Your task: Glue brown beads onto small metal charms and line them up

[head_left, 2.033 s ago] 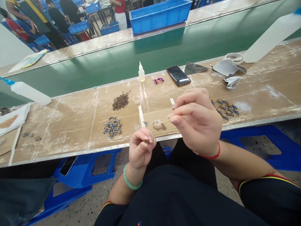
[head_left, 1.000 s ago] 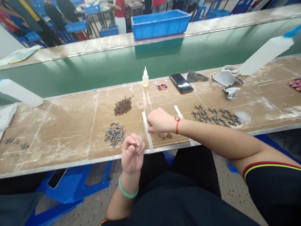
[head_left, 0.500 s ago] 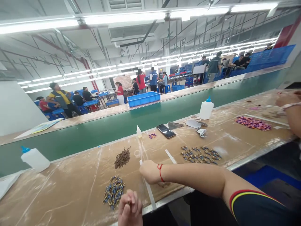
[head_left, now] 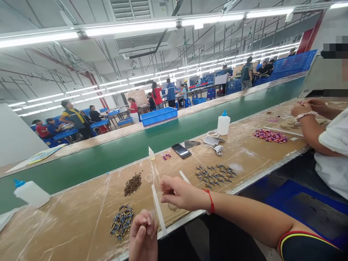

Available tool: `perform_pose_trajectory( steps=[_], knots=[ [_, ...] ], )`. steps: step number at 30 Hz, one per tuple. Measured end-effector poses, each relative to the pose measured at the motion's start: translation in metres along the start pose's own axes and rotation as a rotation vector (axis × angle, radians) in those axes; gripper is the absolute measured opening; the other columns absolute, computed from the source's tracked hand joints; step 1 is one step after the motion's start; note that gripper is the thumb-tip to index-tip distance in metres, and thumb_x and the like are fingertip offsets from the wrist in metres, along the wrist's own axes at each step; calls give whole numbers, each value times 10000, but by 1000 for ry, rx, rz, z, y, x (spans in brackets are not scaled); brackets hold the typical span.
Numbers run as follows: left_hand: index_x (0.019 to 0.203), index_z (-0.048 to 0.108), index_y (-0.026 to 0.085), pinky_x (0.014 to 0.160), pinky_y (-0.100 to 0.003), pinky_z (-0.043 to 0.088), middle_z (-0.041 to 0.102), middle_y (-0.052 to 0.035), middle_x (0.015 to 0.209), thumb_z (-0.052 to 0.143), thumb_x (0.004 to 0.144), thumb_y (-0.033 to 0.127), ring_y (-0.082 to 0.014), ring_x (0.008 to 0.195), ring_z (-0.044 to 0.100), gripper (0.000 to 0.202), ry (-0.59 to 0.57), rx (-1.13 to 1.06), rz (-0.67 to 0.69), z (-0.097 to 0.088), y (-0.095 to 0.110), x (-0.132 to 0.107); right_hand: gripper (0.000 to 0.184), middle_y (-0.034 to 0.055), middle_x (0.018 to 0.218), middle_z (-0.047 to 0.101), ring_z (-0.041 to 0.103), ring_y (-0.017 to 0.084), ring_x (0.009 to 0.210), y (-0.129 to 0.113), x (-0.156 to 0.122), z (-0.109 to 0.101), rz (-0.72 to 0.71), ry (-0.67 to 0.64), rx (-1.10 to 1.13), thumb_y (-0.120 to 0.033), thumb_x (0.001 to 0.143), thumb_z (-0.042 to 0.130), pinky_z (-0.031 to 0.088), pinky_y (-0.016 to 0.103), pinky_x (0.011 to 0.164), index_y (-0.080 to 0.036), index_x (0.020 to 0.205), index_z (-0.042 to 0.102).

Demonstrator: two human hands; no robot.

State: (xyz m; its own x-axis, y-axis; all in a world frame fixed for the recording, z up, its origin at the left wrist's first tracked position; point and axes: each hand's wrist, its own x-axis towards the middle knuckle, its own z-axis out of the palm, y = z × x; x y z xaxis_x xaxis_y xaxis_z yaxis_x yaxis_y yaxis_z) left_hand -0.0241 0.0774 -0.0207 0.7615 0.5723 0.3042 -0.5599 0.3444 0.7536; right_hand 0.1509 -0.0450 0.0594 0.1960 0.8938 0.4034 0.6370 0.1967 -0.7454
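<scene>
Head view — left hand (head_left: 143, 235) at the lower centre, over the counter (head_left: 67, 221) edge, fingers (head_left: 144, 230) curled together, any held piece hidden; right hand (head_left: 185, 194) reaching out, fingers (head_left: 170, 190) loosely apart, just beside a white strip (head_left: 158, 208). Heaped blue-and-gold beaded pieces (head_left: 122, 222) lie near the left hand, apparently kept within easy reach.

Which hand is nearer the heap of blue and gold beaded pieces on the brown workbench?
Left. The left hand is just right of the heap of blue and gold beaded pieces; the right hand is farther right, past a white strip.
</scene>
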Motion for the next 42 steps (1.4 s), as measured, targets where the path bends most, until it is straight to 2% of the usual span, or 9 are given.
perform_pose_trajectory(
  steps=[3, 8, 12, 17, 18, 20, 23, 30, 42],
  knots=[
    [765, 727, 223, 524, -218, 410, 446, 13, 677, 811, 767, 397, -95, 572, 380, 193, -8, 16, -8, 20, -1, 2, 184, -45, 733, 500, 446, 95, 653, -5, -16, -11, -46, 101, 115, -251, 922, 661, 399, 203, 616, -181, 828, 519],
    [744, 724, 214, 527, -203, 422, 473, 10, 668, 813, 779, 395, -90, 569, 408, 205, -55, 56, 28, 54, -1, 10, 156, 5, 827, 605, 547, 106, 703, -12, -36, -26, -130, 206, 217, -320, 946, 621, 477, 220, 665, -165, 938, 600],
    [767, 739, 226, 513, -193, 407, 495, 9, 666, 805, 799, 389, -90, 570, 415, 179, -129, 82, 97, 79, -3, 17, 175, 7, 770, 642, 583, 103, 677, -13, -49, -28, -176, 287, 275, -324, 960, 640, 489, 214, 650, -157, 924, 676],
    [795, 742, 236, 514, -196, 381, 509, 18, 684, 808, 803, 378, -76, 549, 407, 157, -229, 93, 148, 101, -5, 23, 92, 21, 841, 697, 643, 113, 755, -17, -59, -25, -248, 383, 392, -279, 950, 682, 530, 222, 688, -193, 941, 715],
    [797, 739, 232, 511, -199, 377, 523, 16, 699, 806, 806, 375, -72, 541, 408, 158, -236, 102, 162, 103, -6, 24, 52, 21, 857, 710, 658, 116, 781, -20, -61, -25, -266, 391, 402, -241, 942, 690, 542, 226, 712, -205, 952, 727],
    [793, 730, 223, 510, -205, 376, 550, 8, 720, 809, 803, 365, -76, 549, 435, 163, -241, 133, 198, 106, -6, 25, 95, 24, 887, 734, 686, 122, 815, -26, -65, -26, -318, 410, 355, -164, 922, 702, 565, 232, 743, -225, 975, 751],
    [786, 727, 219, 533, -211, 400, 574, -4, 715, 822, 793, 355, -109, 624, 513, 166, -243, 196, 260, 108, -5, 24, 163, 31, 866, 752, 709, 129, 768, -34, -70, -27, -405, 448, 204, -112, 919, 694, 589, 225, 692, -231, 1008, 764],
    [818, 723, 218, 582, -229, 438, 592, -1, 726, 797, 830, 357, -116, 653, 543, 158, -292, 269, 364, 109, -1, 20, 101, 28, 832, 747, 713, 113, 750, -44, -74, -26, -477, 434, 158, -130, 948, 679, 595, 190, 685, -206, 989, 732],
    [873, 747, 229, 607, -228, 473, 643, -2, 748, 769, 861, 298, -116, 675, 588, 73, -325, 298, 405, 107, 1, 17, 88, 31, 836, 725, 702, 97, 766, -54, -74, -26, -453, 342, 125, -183, 1016, 610, 596, 184, 713, -182, 1015, 699]
  ],
)
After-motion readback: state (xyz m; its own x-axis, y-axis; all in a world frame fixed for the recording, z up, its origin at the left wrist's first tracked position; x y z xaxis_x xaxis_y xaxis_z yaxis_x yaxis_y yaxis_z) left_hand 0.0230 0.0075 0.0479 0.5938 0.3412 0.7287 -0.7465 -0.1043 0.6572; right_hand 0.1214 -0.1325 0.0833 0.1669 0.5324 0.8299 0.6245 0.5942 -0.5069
